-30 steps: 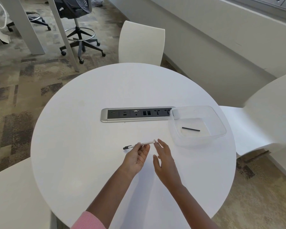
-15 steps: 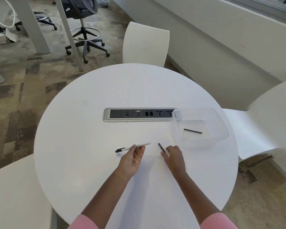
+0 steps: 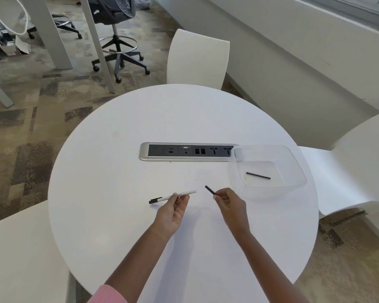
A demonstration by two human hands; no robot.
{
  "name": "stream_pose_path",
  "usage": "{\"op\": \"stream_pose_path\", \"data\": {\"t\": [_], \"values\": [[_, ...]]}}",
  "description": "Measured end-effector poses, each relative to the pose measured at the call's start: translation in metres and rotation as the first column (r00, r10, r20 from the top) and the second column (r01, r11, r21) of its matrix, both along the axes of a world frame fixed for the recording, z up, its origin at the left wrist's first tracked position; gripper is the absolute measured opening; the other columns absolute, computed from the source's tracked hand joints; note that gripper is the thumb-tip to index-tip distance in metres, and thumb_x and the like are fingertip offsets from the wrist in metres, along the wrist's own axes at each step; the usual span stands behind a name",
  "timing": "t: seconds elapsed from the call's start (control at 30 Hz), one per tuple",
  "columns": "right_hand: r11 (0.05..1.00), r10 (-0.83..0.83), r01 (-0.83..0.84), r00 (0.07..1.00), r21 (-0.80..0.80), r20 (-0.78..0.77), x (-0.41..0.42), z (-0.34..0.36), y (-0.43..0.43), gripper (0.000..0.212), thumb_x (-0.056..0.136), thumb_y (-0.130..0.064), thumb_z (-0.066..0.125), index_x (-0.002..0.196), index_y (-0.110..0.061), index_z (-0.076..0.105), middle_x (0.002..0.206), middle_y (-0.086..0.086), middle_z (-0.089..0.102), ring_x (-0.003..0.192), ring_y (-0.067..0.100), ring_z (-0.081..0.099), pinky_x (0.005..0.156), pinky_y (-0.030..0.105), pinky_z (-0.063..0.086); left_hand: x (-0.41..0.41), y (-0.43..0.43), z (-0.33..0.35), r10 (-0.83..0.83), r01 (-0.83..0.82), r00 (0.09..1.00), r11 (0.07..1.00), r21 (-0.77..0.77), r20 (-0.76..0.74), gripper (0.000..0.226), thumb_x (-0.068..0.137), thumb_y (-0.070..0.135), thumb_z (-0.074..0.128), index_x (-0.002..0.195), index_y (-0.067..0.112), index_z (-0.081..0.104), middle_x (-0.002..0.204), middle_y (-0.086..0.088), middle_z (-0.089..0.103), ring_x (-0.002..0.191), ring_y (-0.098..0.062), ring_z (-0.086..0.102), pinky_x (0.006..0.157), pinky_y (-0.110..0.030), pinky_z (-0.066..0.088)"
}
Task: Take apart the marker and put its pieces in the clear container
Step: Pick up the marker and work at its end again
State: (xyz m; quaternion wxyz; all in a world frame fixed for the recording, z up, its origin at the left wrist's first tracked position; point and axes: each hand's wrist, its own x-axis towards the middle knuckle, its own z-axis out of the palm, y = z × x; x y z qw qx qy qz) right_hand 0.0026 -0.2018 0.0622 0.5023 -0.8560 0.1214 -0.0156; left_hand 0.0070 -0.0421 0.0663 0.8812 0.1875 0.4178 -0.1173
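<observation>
White marker barrel (image 3: 173,196) pinched by left hand (image 3: 172,212), short black piece (image 3: 210,190) pinched by right hand (image 3: 229,204)

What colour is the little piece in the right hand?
The small piece is black; head view.

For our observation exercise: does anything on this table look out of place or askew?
Only the container stands out: its corner overlaps the socket strip's right end. Nothing is spilled or broken.
</observation>
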Motion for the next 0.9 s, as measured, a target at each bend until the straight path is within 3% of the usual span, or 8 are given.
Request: {"op": "stream_pose_path", "data": {"t": [0.13,0.47,0.6,0.77,0.9], "values": [[0.999,0.044,-0.046,0.995,0.027,0.088,-0.01,0.014,0.003,0.008,0.083,-0.008,0.062,0.087,-0.014,0.066,0.079,-0.009,0.064,0.073,0.004,0.06,0.065,0.004,0.044,0.0,-0.003,-0.002,-0.013,0.013,1.0,1.0,0.002,-0.002,0.017,0.092,0.0,0.048,0.076,-0.001,0.053,0.044,-0.011,0.065,0.041,-0.019,0.066,0.092,-0.034,0.043],[0.997,0.078,-0.079,0.989,0.004,0.123,-0.016,0.016,0.004,0.01,0.083,-0.007,0.062,0.087,-0.015,0.066,0.079,-0.01,0.063,0.075,0.004,0.06,0.064,0.004,0.043,-0.002,-0.007,-0.003,-0.02,0.02,1.0,0.999,0.034,0.002,0.017,0.091,0.0,0.051,0.075,-0.002,0.055,0.047,-0.012,0.065,0.043,-0.019,0.067,0.092,-0.033,0.045],[0.993,0.112,-0.104,0.982,-0.058,0.15,-0.018,0.018,0.003,0.011,0.083,-0.004,0.062,0.089,-0.012,0.067,0.081,-0.003,0.063,0.074,0.004,0.06,0.067,0.005,0.044,-0.003,-0.008,0.001,-0.036,0.035,0.999,0.998,0.057,0.012,0.017,0.092,0.0,0.05,0.076,-0.001,0.055,0.072,-0.016,0.061,0.064,-0.023,0.065,0.092,-0.034,0.044],[0.943,0.234,-0.166,0.947,-0.288,0.222,-0.018,0.022,0.0,0.011,0.083,0.0,0.06,0.089,-0.006,0.066,0.085,0.009,0.064,0.078,0.021,0.06,0.073,0.027,0.05,-0.004,-0.01,0.004,-0.067,0.062,0.997,0.991,0.122,0.042,0.018,0.093,0.0,0.048,0.075,0.0,0.054,0.08,-0.015,0.055,0.076,-0.023,0.057,0.09,-0.039,0.043],[0.941,0.251,-0.184,0.942,-0.283,0.223,-0.017,0.024,-0.002,0.01,0.082,0.001,0.061,0.088,-0.004,0.067,0.086,0.01,0.064,0.079,0.022,0.061,0.074,0.03,0.051,-0.005,-0.009,0.003,-0.107,0.089,0.991,0.976,0.199,0.082,0.02,0.093,0.001,0.048,0.075,0.001,0.054,0.079,-0.015,0.056,0.073,-0.022,0.061,0.078,-0.032,0.055]]}}
